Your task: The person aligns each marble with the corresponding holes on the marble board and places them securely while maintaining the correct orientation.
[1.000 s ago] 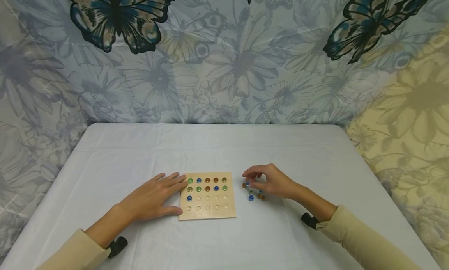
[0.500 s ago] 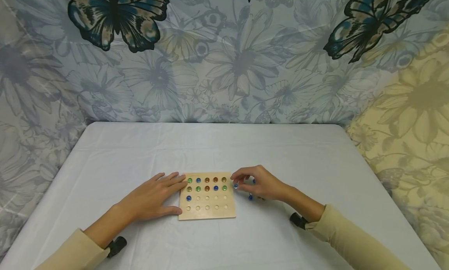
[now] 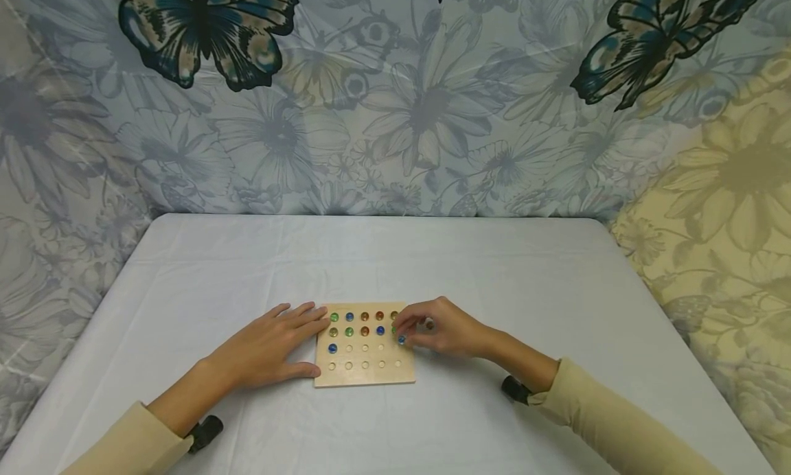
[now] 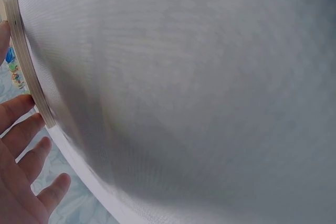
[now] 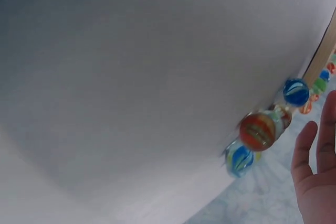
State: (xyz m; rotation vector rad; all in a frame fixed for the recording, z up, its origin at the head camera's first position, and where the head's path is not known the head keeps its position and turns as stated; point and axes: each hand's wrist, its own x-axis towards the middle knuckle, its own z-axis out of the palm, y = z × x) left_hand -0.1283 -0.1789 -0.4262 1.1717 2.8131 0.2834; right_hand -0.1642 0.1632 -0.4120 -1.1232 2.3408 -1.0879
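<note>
A wooden board (image 3: 365, 375) with rows of round hollows lies on the white table. Green, blue, orange and amber marbles (image 3: 364, 316) fill its two far rows, and one blue marble (image 3: 332, 349) sits at the left of the third. My left hand (image 3: 272, 348) rests on the board's left edge, fingers spread; the left wrist view shows its fingertips at the board's edge (image 4: 29, 66). Over the board's right side, my right hand (image 3: 448, 329) pinches a blue marble (image 3: 402, 340) between thumb and fingers. It hides part of the second row's right end.
Loose marbles (image 5: 257, 131) lie on the cloth right of the board, mostly hidden under my right hand in the head view. A brown one (image 3: 429, 323) shows through the gap in that hand. A patterned cloth (image 3: 395, 118) hangs behind the table.
My right hand has picked the blue marble out of the loose group and carried it left, over the board's right edge. My left hand stays in place on the board.
</note>
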